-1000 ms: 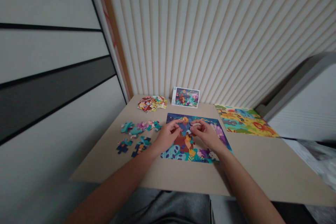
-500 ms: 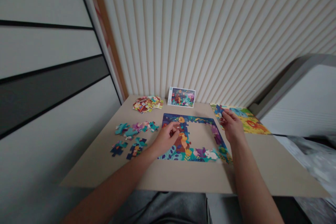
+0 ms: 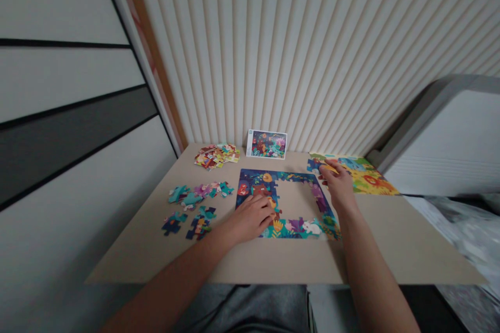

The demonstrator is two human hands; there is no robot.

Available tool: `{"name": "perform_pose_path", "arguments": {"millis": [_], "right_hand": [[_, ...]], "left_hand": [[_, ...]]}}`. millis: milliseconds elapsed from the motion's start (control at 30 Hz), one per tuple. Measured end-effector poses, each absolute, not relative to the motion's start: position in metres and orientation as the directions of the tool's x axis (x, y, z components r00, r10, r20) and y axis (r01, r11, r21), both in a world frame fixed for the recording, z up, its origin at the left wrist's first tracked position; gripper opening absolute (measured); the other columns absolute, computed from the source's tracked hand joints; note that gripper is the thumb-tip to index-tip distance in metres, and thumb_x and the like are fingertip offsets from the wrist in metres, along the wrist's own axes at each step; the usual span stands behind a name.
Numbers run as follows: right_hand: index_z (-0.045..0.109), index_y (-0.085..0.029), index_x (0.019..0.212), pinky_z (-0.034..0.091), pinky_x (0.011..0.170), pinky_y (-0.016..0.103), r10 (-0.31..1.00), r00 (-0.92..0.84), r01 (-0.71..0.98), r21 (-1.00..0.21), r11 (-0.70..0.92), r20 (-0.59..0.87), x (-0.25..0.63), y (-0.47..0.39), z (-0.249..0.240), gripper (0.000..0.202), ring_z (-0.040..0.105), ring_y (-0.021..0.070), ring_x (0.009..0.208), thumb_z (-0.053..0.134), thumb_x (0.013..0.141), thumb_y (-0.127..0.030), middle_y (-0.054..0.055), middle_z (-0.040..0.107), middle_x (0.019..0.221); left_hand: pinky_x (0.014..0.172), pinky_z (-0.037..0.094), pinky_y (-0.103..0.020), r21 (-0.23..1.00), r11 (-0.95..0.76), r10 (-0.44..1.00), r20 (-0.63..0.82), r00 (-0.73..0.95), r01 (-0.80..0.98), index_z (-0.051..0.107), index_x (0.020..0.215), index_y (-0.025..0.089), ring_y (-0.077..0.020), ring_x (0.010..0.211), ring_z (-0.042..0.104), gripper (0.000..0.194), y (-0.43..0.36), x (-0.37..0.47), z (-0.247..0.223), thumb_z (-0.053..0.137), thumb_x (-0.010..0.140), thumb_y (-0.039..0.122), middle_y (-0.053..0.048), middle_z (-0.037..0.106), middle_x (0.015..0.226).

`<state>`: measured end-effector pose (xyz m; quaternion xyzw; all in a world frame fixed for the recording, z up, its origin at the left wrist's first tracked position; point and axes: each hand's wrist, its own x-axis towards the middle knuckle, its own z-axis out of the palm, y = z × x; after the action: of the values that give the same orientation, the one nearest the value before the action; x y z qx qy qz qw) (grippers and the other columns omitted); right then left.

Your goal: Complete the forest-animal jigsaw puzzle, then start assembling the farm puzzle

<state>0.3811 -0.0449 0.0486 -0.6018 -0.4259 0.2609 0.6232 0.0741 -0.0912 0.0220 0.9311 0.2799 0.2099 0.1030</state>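
Note:
A partly assembled jigsaw puzzle (image 3: 299,228) lies on the table, with its border joined and bare tabletop showing through its middle. Over its lower left part, my left hand (image 3: 254,217) rests palm down with fingers outstretched, hiding some of the picture. At the upper right, beyond the puzzle's edge, my right hand (image 3: 339,183) pinches a dark blue puzzle piece (image 3: 313,165); the fingers hide part of it. Loose teal and purple pieces (image 3: 193,196) lie left of the puzzle, with blue pieces (image 3: 200,225) nearer to me.
A picture card (image 3: 266,144) leans against the pleated wall (image 3: 273,52) behind the puzzle. Left of it sits a heap of mixed pieces (image 3: 215,156). A yellow animal picture (image 3: 377,182) lies flat on the right side of the table (image 3: 281,263).
My left hand has moved down and flattened onto the puzzle's lower left. My right hand, still holding the piece, has shifted slightly left. The view has shifted slightly.

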Motion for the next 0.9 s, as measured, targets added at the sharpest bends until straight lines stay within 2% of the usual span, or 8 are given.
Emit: {"name": "perform_pose_path", "arguments": {"millis": [133, 267, 333, 433, 567, 667, 767, 900], "right_hand": [[0.066, -0.015, 0.121, 0.043, 0.056, 0.025, 0.909, 0.337, 0.256, -0.953, 0.162, 0.245, 0.369, -0.045, 0.045, 0.059, 0.059, 0.015, 0.062, 0.075, 0.076, -0.052, 0.001, 0.067, 0.069], [0.07, -0.014, 0.115, 0.043, 0.059, 0.027, 0.966, 0.111, 0.355, -0.917, 0.18, 0.233, 0.346, -0.05, 0.044, 0.051, 0.058, 0.0161, 0.064, 0.07, 0.081, -0.053, 0.002, 0.066, 0.068], [0.073, -0.015, 0.108, 0.043, 0.06, 0.027, 0.977, 0.009, 0.377, -0.905, 0.196, 0.215, 0.331, -0.055, 0.043, 0.046, 0.058, 0.0164, 0.065, 0.069, 0.082, -0.052, 0.003, 0.066, 0.07], [0.075, -0.016, 0.101, 0.044, 0.059, 0.027, 0.977, -0.133, 0.374, -0.904, 0.206, 0.167, 0.303, -0.065, 0.038, 0.04, 0.057, 0.0158, 0.064, 0.068, 0.084, -0.051, 0.002, 0.065, 0.07], [0.074, -0.017, 0.101, 0.041, 0.054, 0.025, 0.942, -0.33, 0.353, -0.92, 0.173, 0.05, 0.262, -0.085, 0.029, 0.037, 0.053, 0.0134, 0.059, 0.065, 0.088, -0.051, 0.001, 0.064, 0.07], [0.075, -0.017, 0.096, 0.042, 0.057, 0.025, 0.883, -0.469, 0.354, -0.91, 0.217, 0.028, 0.239, -0.101, 0.025, 0.033, 0.056, 0.0141, 0.066, 0.065, 0.089, -0.048, 0.004, 0.068, 0.08], [0.076, -0.018, 0.095, 0.041, 0.059, 0.024, 0.823, -0.569, 0.354, -0.899, 0.257, 0.011, 0.227, -0.113, 0.024, 0.03, 0.056, 0.0144, 0.068, 0.065, 0.09, -0.046, 0.003, 0.067, 0.078], [0.075, -0.023, 0.106, 0.036, 0.057, 0.023, 0.774, -0.633, 0.388, -0.865, 0.318, 0.001, 0.224, -0.12, 0.025, 0.027, 0.051, 0.0124, 0.063, 0.063, 0.093, -0.043, -0.001, 0.061, 0.071]], "left_hand": [[0.091, 0.042, -0.036, 0.173, -0.791, 0.61, 0.301, 0.733, 0.588, 0.067, 0.104, 0.02, -0.0226, 0.105, 0.055, 0.018, -0.105, 0.081, 0.027, 0.05, 0.1, 0.022, -0.007, 0.063, 0.107], [0.097, 0.041, -0.04, 0.033, -0.745, 0.646, 0.282, 0.709, 0.666, 0.062, 0.116, 0.016, -0.0254, 0.112, 0.054, 0.021, -0.143, 0.085, 0.034, 0.051, 0.097, 0.016, -0.009, 0.062, 0.115], [0.099, 0.041, -0.041, 0.068, -0.739, 0.661, 0.267, 0.701, 0.67, 0.062, 0.112, 0.018, -0.0248, 0.111, 0.054, 0.018, -0.166, 0.079, 0.036, 0.052, 0.098, 0.02, -0.008, 0.063, 0.114], [0.097, 0.044, -0.039, 0.214, -0.669, 0.743, 0.234, 0.628, 0.712, 0.063, 0.107, 0.023, -0.0217, 0.105, 0.057, 0.014, -0.189, 0.053, 0.035, 0.052, 0.098, 0.024, -0.003, 0.065, 0.107], [0.1, 0.044, -0.044, 0.246, -0.379, 0.902, 0.314, 0.296, 0.892, 0.065, 0.112, 0.021, -0.0251, 0.111, 0.057, 0.02, -0.187, -0.003, 0.02, 0.052, 0.097, 0.022, -0.006, 0.066, 0.115], [0.099, 0.046, -0.05, 0.21, -0.141, 0.931, 0.361, 0.057, 0.968, 0.063, 0.123, 0.017, -0.0321, 0.117, 0.055, 0.035, -0.174, -0.039, 0.004, 0.06, 0.093, 0.035, -0.012, 0.063, 0.123], [0.099, 0.046, -0.053, 0.198, -0.105, 0.937, 0.347, 0.031, 0.975, 0.063, 0.128, 0.018, -0.0352, 0.118, 0.055, 0.047, -0.165, -0.056, -0.007, 0.065, 0.089, 0.043, -0.014, 0.064, 0.123], [0.101, 0.046, -0.053, 0.254, -0.138, 0.942, 0.333, 0.047, 0.957, 0.063, 0.129, 0.02, -0.0335, 0.114, 0.057, 0.046, -0.162, -0.058, -0.012, 0.066, 0.087, 0.039, -0.011, 0.066, 0.118]]}}
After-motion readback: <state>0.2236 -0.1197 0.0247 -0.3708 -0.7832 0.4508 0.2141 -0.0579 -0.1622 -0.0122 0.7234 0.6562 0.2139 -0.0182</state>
